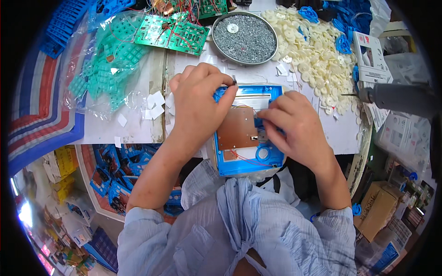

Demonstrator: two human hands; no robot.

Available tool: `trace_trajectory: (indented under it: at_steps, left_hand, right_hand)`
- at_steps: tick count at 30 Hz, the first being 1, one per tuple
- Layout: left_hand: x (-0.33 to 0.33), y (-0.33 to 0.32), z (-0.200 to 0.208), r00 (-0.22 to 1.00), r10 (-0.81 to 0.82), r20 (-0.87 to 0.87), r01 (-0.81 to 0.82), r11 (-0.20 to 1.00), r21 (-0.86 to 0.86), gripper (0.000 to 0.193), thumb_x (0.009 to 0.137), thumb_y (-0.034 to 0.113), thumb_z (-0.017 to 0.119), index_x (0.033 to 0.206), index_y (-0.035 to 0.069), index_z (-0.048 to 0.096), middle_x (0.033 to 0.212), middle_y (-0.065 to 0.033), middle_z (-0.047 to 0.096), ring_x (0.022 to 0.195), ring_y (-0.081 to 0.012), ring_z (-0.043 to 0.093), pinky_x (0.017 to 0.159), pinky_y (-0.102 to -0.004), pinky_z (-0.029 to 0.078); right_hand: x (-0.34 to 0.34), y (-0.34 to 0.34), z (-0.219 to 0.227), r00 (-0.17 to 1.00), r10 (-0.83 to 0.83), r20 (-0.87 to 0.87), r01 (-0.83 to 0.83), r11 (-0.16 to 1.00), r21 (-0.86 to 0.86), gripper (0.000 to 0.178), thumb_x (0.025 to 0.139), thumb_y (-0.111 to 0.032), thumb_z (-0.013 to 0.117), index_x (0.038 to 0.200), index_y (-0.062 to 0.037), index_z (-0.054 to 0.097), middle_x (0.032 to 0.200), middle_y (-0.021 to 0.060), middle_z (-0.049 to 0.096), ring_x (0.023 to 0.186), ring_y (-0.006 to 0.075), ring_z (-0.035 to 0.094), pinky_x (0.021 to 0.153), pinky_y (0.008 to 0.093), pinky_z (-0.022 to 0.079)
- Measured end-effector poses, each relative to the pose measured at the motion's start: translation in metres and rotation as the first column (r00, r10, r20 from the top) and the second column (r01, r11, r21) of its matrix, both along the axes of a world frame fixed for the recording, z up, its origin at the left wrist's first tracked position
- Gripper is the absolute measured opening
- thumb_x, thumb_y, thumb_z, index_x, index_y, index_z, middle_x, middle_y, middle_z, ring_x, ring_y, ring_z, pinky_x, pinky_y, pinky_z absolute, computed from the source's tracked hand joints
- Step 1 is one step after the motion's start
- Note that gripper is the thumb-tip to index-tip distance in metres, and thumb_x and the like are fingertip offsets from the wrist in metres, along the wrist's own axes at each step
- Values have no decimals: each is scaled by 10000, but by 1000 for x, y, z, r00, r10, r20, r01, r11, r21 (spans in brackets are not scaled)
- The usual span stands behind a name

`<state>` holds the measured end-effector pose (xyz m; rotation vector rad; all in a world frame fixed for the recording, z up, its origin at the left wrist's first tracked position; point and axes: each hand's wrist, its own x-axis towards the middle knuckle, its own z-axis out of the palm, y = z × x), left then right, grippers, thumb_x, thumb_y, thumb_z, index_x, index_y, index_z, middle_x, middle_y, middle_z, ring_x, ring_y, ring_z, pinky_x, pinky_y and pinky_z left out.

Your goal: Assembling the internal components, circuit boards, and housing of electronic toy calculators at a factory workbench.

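A blue plastic casing (226,167) lies in front of me with its inside facing up. A brown circuit board (236,129) sits in it, and thin red wires (251,159) run across the casing's near part. Over the casing's far left corner, my left hand (199,94) is closed, thumb and forefinger pinching a small dark piece (234,82). My right hand (297,126) reaches in from the right side, its fingers pressed together beside the board's right edge. A thin wire shows near those fingertips, but what they grip is hidden.
Beyond the casing stands a round tray of screws (244,59). Cream plastic discs (317,64) are heaped right of it, near a grey electric screwdriver (400,98). Green circuit boards (172,34) and bagged green keypads (108,64) lie left. Blue assemblies (115,170) fill a container below.
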<state>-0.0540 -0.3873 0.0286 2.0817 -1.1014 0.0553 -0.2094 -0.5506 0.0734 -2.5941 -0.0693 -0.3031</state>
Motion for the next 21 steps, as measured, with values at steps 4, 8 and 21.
trace_trajectory:
  at_steps: [4,8,21]
  left_hand:
    - [-2,2,4,999,-36,21,36,999,-17,80,790,164,754,856,126,730,897,12,622,914,-199,567,882,-410,324]
    - [1,3,3,992,-124,28,125,991,-40,92,814,156,739,896,120,719,917,5,621,910,-206,561,884,-411,319]
    - [-2,10,7,983,-184,-9,183,981,-72,57,854,141,707,904,116,696,879,0,648,862,-201,576,852,-391,318]
  right_hand:
    - [28,-5,-13,987,-113,118,85,972,219,207,799,-70,703,1006,-60,695,921,110,648,854,306,608,765,392,512]
    - [49,-6,-20,984,-46,172,-9,951,310,250,808,-72,721,1055,-59,685,939,114,675,894,319,632,775,391,522]
    - [25,16,-9,984,-175,17,144,856,496,262,834,-71,724,1089,-17,700,834,105,668,664,218,609,580,328,487]
